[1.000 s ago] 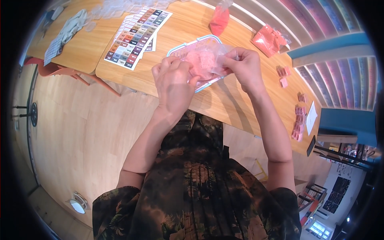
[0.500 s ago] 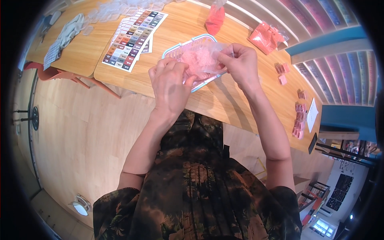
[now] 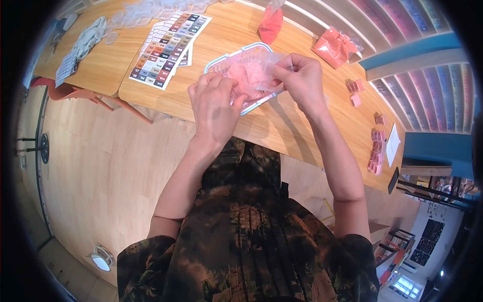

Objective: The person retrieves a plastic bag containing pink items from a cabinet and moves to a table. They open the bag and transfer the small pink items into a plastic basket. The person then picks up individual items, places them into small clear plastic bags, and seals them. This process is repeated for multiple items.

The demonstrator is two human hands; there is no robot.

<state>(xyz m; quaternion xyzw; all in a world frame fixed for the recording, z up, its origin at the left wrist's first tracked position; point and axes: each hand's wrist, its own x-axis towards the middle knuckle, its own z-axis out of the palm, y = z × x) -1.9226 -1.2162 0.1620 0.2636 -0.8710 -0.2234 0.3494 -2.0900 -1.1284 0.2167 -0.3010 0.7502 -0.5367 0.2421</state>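
Note:
A pink basket with a light blue rim (image 3: 213, 62) sits on the table in front of me. In it lies a clear plastic bag of tiny pink beads (image 3: 247, 75). My right hand (image 3: 304, 81) pinches the bag's loose upper edge between thumb and fingers, at the basket's right side. Over the near left side of the basket, my left hand (image 3: 214, 103) has its fingers curled on the bag, with the thumb toward the beads. The left fingertips are partly hidden.
Colour charts (image 3: 163, 50) lie to the left, with clear plastic boxes (image 3: 133, 15) beyond. Behind the basket stand a red-orange bag (image 3: 270, 27) and a coral bag (image 3: 333, 48). Small pink containers (image 3: 376, 151), a paper sheet (image 3: 393, 145) and a phone (image 3: 393, 180) line the right side.
Both hands stay almost in place. The right hand and the bag edge in it have shifted very slightly, and the pink beads look a little differently spread.

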